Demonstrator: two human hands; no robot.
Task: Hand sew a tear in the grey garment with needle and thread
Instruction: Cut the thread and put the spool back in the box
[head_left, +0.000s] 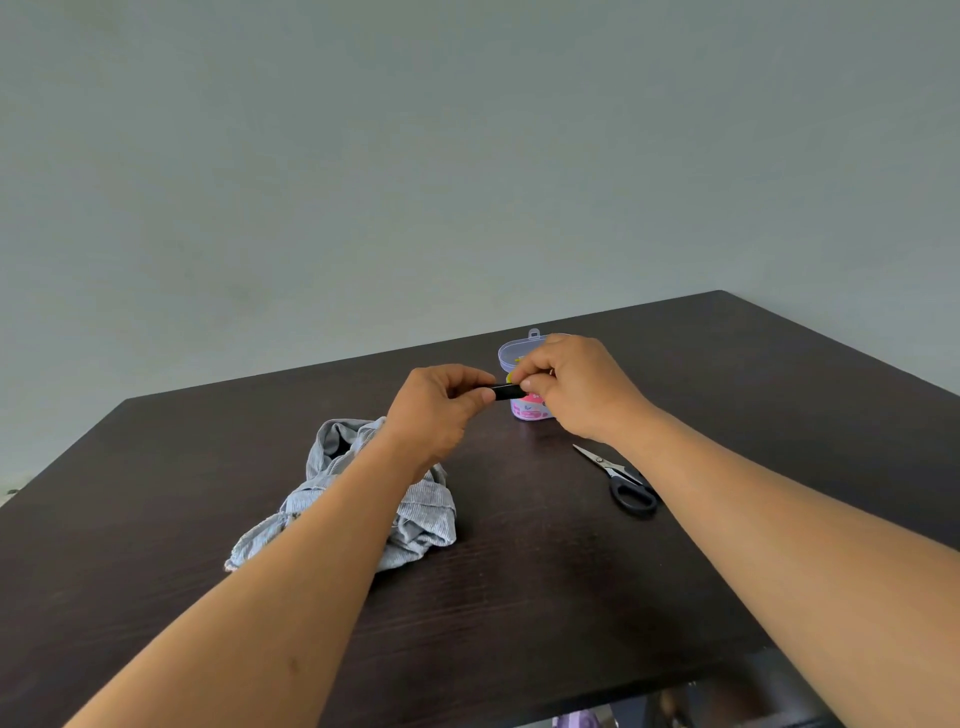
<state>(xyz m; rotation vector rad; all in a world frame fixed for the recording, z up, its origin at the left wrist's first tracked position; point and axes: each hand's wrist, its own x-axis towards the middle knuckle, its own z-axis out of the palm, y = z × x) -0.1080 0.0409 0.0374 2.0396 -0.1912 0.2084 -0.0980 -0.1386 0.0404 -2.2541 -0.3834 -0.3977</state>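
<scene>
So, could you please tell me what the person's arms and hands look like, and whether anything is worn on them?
Both forearms are bare: no sleeves reach into view. The left hand and right hand show no gloves, watch or bracelets; rings cannot be made out.

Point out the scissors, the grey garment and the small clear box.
scissors (618, 478): head view, on the pivot where blades meet black handles.
grey garment (426, 512): head view, on the crumpled fabric right of the forearm.
clear box (511, 351): head view, on its open lid.

The garment lies on the table left of centre; the scissors lie to the right; the box stands behind, mid-frame, behind both hands.
</scene>
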